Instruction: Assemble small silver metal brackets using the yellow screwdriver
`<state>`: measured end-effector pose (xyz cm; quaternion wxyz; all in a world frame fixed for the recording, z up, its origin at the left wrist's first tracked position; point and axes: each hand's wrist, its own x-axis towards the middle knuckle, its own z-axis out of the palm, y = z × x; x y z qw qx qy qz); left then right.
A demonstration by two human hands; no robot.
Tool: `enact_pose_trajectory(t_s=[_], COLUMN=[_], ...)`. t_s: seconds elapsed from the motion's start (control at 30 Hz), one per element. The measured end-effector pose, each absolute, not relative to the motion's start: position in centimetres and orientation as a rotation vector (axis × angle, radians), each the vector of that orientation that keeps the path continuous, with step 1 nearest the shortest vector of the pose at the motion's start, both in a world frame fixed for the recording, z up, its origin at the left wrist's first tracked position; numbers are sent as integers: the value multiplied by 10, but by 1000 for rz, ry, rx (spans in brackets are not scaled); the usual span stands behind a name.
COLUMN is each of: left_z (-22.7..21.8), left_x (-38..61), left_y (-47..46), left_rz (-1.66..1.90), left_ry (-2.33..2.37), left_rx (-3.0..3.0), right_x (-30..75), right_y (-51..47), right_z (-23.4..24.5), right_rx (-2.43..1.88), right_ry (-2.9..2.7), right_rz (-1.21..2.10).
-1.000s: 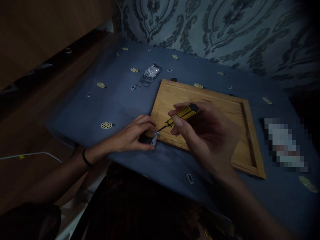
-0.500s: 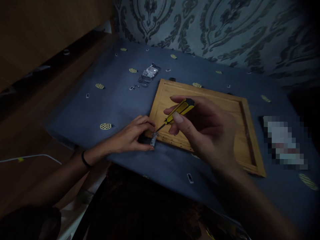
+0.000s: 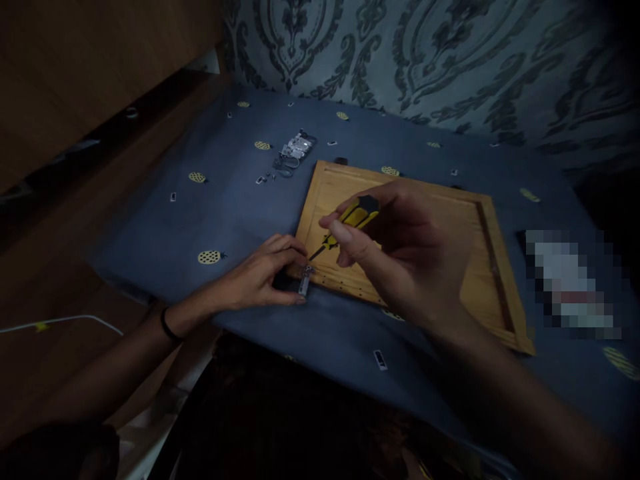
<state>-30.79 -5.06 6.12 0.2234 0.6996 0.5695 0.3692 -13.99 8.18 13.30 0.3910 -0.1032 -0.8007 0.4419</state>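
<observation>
A yellow-and-black screwdriver (image 3: 356,215) is pinched in my right hand (image 3: 400,253), its shaft slanting down to the left. The tip is near a small metal hinge (image 3: 305,280) at the near left corner of a wooden cabinet door (image 3: 345,288); whether it touches the hinge I cannot tell. My left hand (image 3: 260,273) has its thumb and fingers around the hinge and steadies it at the door's edge. A row of small dark holes runs along the door's near edge.
A clear bag of metal parts (image 3: 297,145) lies beyond the door, with several tiny screws (image 3: 267,178) near it. Everything rests on a blue pineapple-print cloth (image 3: 150,233). A blurred-out packet (image 3: 570,283) is at the right, and a patterned wall (image 3: 380,53) stands behind.
My right hand and the screwdriver have shifted slightly left, and the tip sits a little higher off the hinge. My left hand stays at the hinge.
</observation>
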Motion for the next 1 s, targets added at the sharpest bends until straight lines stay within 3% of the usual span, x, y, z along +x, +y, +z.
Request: enact_pose_trajectory(t_s=[1.0], left_z=[61], left_x=[-308], left_y=[-51], left_rz=[1005], left_ry=[1577], left_rx=[1964], right_x=[-137], right_y=[81], right_z=[129], right_rx=[-284], right_ry=[-2019], right_rz=[1225])
